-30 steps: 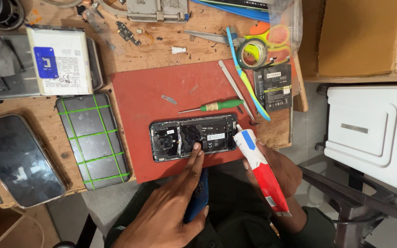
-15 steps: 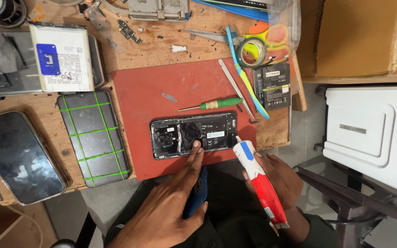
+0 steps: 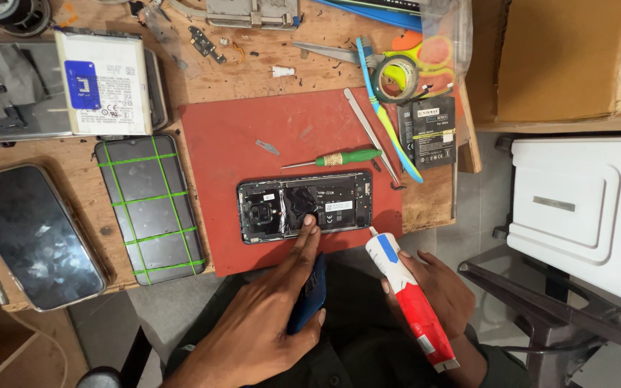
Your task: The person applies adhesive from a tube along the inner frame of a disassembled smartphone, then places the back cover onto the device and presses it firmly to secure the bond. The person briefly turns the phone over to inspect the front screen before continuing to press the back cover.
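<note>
The right hand [image 3: 433, 294] has drawn the glue tube [image 3: 410, 302] back off the opened phone [image 3: 303, 206] since a second ago; the nozzle that was up at the frame's lower edge now sits just below and to the right of it, apart from it. The left hand [image 3: 267, 316] barely shifts, forefinger pressing inside the phone near its middle.

The phone lies open on the red mat [image 3: 224, 129], camera end to the left, its insides bare and no rear cover on it. The left hand also has a dark blue object [image 3: 310, 291] tucked under the palm, so that grip is clenched around it while one finger works. The right hand's grip is wrapped around the red and white tube, tip pointing up toward the phone.

By my reading, the phone is stripped and glue work is under way or just paused; closing it up is yet to come. On the worktop [image 3: 310, 72], a green screwdriver [image 3: 339, 158], tweezers [image 3: 369, 133] and a taped phone [image 3: 151, 208] wait untouched.
</note>
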